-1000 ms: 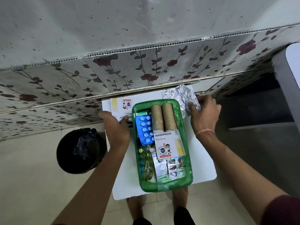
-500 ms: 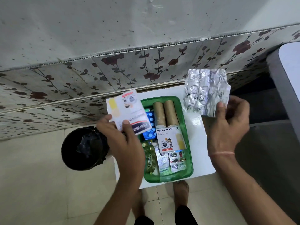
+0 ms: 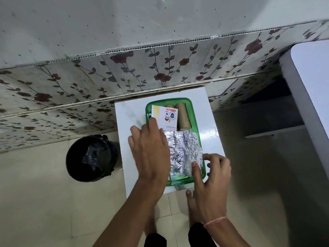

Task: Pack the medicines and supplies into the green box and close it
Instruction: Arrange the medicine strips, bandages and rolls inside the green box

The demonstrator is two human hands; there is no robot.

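The left hand is reaching forward palm-down, fingers spread and extended. The right hand is lying nearer and to the right, thumb and forefinger pinching together, wrist bent inward.

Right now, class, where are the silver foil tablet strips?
In the head view, the foil strips lie across the near half of the green box, between the left hand and right hand, near the brown rolls.

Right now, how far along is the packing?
Done: rolls lie in the green box. In hand: left hand presses the plaster packet in; right hand lays the foil strips on top. Left: closing; no lid is visible.
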